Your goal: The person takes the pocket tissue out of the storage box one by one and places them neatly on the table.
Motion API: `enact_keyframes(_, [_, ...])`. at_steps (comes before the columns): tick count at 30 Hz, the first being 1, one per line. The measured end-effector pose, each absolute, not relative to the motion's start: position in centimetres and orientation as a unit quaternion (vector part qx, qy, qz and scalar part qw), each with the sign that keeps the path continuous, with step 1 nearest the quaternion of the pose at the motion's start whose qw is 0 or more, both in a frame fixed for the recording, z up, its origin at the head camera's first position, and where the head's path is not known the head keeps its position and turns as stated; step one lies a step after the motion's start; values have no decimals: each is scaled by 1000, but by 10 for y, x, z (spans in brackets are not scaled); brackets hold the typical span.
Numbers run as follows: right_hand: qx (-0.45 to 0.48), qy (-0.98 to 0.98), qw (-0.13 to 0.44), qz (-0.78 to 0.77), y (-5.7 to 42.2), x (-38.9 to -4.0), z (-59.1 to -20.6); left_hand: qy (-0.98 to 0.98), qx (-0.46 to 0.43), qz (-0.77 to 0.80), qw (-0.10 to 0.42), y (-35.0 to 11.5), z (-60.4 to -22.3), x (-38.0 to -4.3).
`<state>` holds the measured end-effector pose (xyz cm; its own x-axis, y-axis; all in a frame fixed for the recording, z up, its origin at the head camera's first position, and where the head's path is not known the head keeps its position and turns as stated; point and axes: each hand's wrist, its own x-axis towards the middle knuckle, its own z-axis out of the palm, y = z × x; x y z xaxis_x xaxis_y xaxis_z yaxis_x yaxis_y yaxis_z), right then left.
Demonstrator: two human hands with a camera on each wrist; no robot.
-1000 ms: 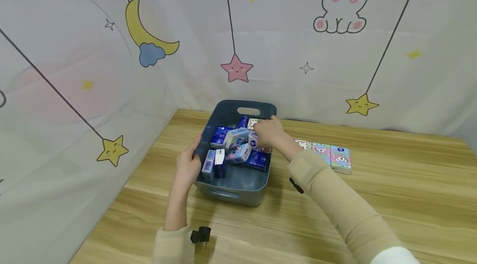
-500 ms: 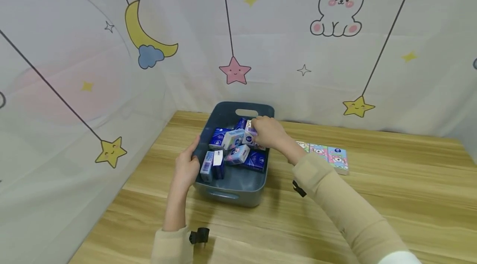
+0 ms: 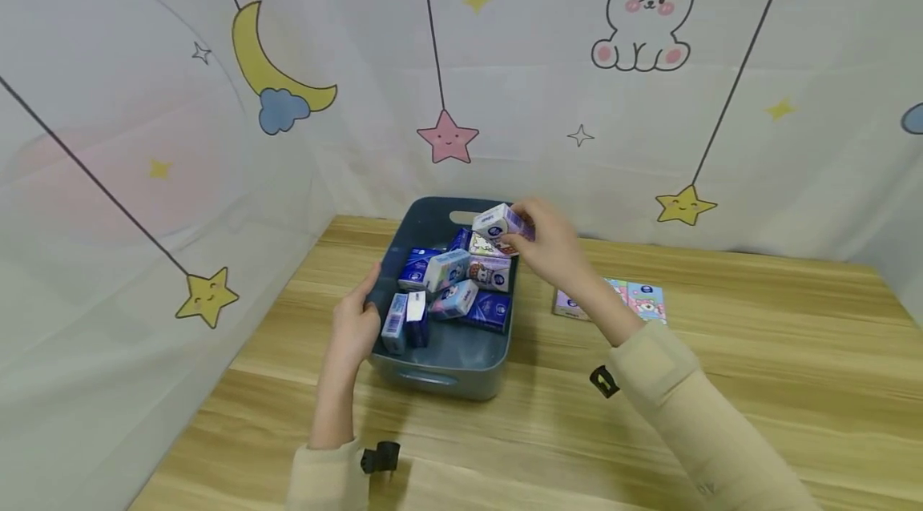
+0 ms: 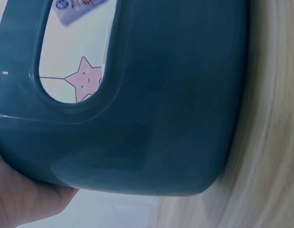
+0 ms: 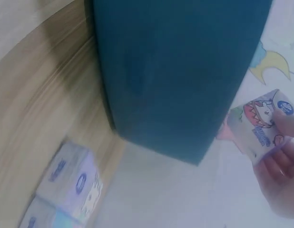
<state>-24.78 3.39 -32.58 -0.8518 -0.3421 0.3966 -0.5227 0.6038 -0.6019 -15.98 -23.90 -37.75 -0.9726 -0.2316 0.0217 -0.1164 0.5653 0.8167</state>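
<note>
My right hand [image 3: 551, 247] pinches a small purple-and-white tissue pack [image 3: 496, 224] between thumb and fingers, above the far right rim of a blue-grey plastic bin [image 3: 465, 379]. In the right wrist view the same tissue pack [image 5: 261, 126] shows a cartoon print and stands clear of the bin's outer wall [image 5: 171, 80]. My left hand [image 3: 355, 331] holds the bin's left side by the rim; in the left wrist view part of that hand [image 4: 28, 199] shows against the bin's edge, its other fingers hidden. Inside the bin lie several tissue packs, among them a dark blue pack [image 3: 488, 311].
To the right of the bin, a row of cartoon-printed tissue packs [image 3: 645, 301] lies on the wooden table [image 3: 757, 383], partly hidden by my right forearm. A printed white curtain [image 3: 548, 94] hangs behind the table and along its left side.
My right hand has come up out of the bin with a tissue pack in its fingers. A purple pack's face now shows in the bin. The left hand stays on the rim.
</note>
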Motion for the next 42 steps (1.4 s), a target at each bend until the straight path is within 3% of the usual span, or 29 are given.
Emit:
enact_keyframes(18, [97,-879,128,449,143,-229,-358,-880,91,-462,64,-238,-377,-158])
enact_keyframes(25, [28,-886,98,452,187,-219,-369,-877,93,-467,60,-237,-376,-158])
enact_keyframes(33, [-37,-884,40,464,225,-215,-379,-880,91,-463,59,-238,-373,-159])
enact_keyframes(42, [-112,-822,-90,552,264,-218,-398,-879,92,-464,59,-238,-375,-159])
